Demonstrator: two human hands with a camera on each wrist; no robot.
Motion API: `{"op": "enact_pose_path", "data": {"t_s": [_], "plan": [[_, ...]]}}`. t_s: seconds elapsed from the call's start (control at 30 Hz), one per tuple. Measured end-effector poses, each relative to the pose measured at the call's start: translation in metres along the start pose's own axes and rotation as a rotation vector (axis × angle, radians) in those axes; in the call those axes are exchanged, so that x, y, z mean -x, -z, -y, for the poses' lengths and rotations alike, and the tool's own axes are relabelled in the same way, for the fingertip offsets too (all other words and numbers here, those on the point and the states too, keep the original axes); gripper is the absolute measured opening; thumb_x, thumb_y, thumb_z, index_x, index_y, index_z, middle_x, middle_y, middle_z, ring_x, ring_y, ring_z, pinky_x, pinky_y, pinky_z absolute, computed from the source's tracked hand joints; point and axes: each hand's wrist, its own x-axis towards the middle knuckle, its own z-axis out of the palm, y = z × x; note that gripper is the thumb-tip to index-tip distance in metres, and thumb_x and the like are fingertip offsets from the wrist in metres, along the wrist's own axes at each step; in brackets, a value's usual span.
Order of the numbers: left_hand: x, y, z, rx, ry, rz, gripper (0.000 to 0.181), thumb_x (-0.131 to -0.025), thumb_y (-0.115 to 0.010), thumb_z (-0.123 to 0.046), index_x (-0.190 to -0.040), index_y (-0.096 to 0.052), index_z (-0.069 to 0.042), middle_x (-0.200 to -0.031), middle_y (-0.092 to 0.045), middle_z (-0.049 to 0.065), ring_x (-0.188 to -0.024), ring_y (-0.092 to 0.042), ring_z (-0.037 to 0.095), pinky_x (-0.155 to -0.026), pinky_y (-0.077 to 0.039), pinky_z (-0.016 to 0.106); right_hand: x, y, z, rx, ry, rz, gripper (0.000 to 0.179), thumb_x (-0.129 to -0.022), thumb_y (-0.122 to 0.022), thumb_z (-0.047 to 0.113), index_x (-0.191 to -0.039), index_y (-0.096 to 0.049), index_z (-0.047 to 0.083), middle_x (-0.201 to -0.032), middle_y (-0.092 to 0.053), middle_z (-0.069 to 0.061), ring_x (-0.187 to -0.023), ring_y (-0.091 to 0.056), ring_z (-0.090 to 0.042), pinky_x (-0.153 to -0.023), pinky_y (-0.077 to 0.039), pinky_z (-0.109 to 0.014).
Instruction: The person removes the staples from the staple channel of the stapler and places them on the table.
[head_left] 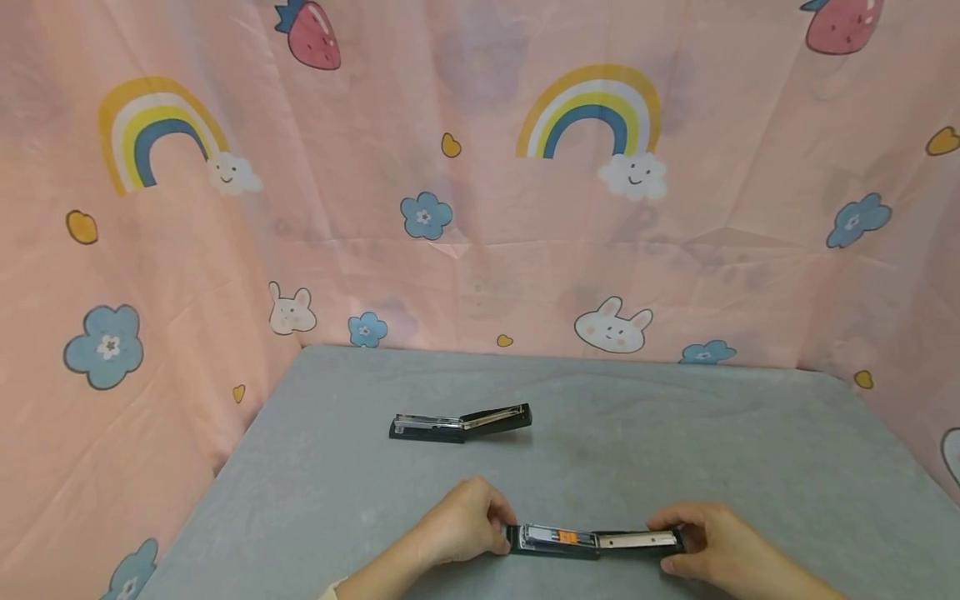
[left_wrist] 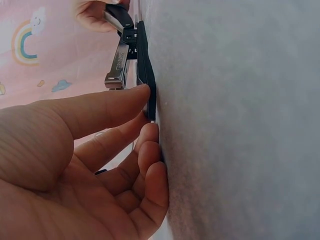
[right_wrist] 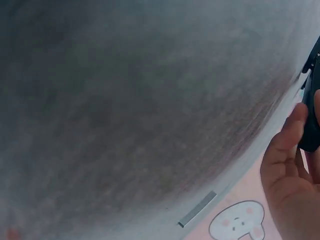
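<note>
A black stapler [head_left: 558,542], folded out nearly flat, lies between both hands in the head view. An orange mark shows on its left half, and a silvery plate lines its right half. My left hand [head_left: 468,522] pinches the left end of the base between thumb and fingers, close to the table. In the left wrist view the left hand [left_wrist: 100,155] holds the black base, with the metal magazine [left_wrist: 119,65] raised off it. My right hand [head_left: 708,540] grips the right end, the black top arm. That hand [right_wrist: 292,165] sits at the edge of the right wrist view.
Another opened black stapler [head_left: 427,429] lies farther back on the grey table [head_left: 300,500], its right half tilted up. A short grey metallic strip [right_wrist: 197,209] appears in the right wrist view. A pink patterned curtain [head_left: 480,275] encloses the back and sides.
</note>
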Motion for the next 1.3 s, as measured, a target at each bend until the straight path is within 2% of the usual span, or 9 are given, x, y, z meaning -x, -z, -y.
{"op": "enact_pose_path", "data": {"t_s": [0.07, 0.27, 0.43, 0.57, 0.63, 0.8, 1.13, 1.3], "plan": [[0.000, 0.000, 0.000, -0.002, -0.004, 0.001, 0.024, -0.069, -0.081, 0.016, -0.082, -0.078, -0.003, -0.058, -0.052, -0.005, -0.054, -0.043, 0.007, -0.053, -0.031, 0.023, 0.000, 0.001, -0.003, -0.020, 0.022, 0.022, 0.035, -0.086, -0.083, 0.002, -0.117, -0.070, -0.008, -0.104, -0.068, -0.009, -0.074, -0.056, -0.007, -0.064, -0.047, -0.026], [0.000, -0.001, 0.000, 0.004, -0.011, 0.001, 0.023, -0.068, -0.080, 0.016, -0.081, -0.078, -0.003, -0.057, -0.052, -0.006, -0.053, -0.042, 0.006, -0.052, -0.031, 0.022, -0.003, 0.003, -0.012, -0.006, -0.031, 0.085, 0.030, -0.088, -0.082, 0.006, -0.115, -0.072, -0.004, -0.099, -0.068, -0.004, -0.076, -0.061, -0.014, -0.066, -0.050, -0.027], [0.000, -0.002, 0.000, 0.007, -0.017, 0.001, 0.023, -0.068, -0.080, 0.017, -0.081, -0.078, -0.003, -0.057, -0.052, -0.006, -0.053, -0.043, 0.006, -0.052, -0.031, 0.022, -0.003, 0.006, -0.017, 0.004, -0.026, 0.114, 0.027, -0.091, -0.079, 0.007, -0.113, -0.071, -0.005, -0.095, -0.069, 0.000, -0.074, -0.061, -0.012, -0.064, -0.050, -0.027], [0.001, -0.001, 0.000, -0.005, -0.023, -0.006, 0.024, -0.068, -0.080, 0.016, -0.081, -0.078, -0.003, -0.057, -0.052, -0.006, -0.053, -0.043, 0.006, -0.052, -0.031, 0.022, -0.002, 0.005, -0.008, 0.023, -0.021, 0.062, 0.026, -0.091, -0.078, 0.007, -0.113, -0.071, -0.005, -0.093, -0.068, -0.002, -0.071, -0.057, -0.010, -0.060, -0.046, -0.026], [0.001, 0.000, 0.000, -0.011, -0.027, -0.008, 0.024, -0.068, -0.081, 0.016, -0.081, -0.078, -0.003, -0.058, -0.053, -0.006, -0.053, -0.044, 0.006, -0.052, -0.032, 0.022, -0.001, 0.005, -0.003, 0.042, -0.002, 0.011, 0.026, -0.091, -0.079, 0.007, -0.113, -0.071, -0.005, -0.096, -0.069, -0.004, -0.071, -0.056, -0.008, -0.059, -0.045, -0.026], [0.000, 0.000, 0.000, -0.003, -0.021, -0.001, 0.024, -0.068, -0.081, 0.017, -0.081, -0.078, -0.003, -0.058, -0.053, -0.005, -0.053, -0.044, 0.007, -0.052, -0.032, 0.022, 0.002, 0.006, 0.010, 0.089, 0.019, -0.061, 0.028, -0.094, -0.077, 0.011, -0.116, -0.072, -0.003, -0.102, -0.070, -0.005, -0.075, -0.058, -0.005, -0.061, -0.048, -0.027], [0.000, 0.000, 0.000, 0.000, -0.001, 0.002, 0.024, -0.069, -0.081, 0.017, -0.083, -0.078, -0.003, -0.059, -0.053, -0.005, -0.054, -0.044, 0.008, -0.053, -0.032, 0.023, -0.001, -0.010, 0.028, 0.007, 0.054, -0.020, 0.028, -0.099, -0.072, 0.014, -0.120, -0.071, -0.004, -0.105, -0.071, -0.005, -0.079, -0.060, -0.008, -0.063, -0.051, -0.027], [0.000, 0.000, 0.000, -0.001, -0.003, 0.002, 0.024, -0.069, -0.081, 0.016, -0.082, -0.078, -0.004, -0.059, -0.053, -0.005, -0.053, -0.044, 0.007, -0.052, -0.032, 0.023, -0.006, -0.021, 0.037, -0.038, -0.002, 0.010, 0.032, -0.100, -0.072, 0.017, -0.123, -0.069, -0.003, -0.107, -0.070, -0.005, -0.083, -0.059, -0.012, -0.066, -0.050, -0.027]]}}
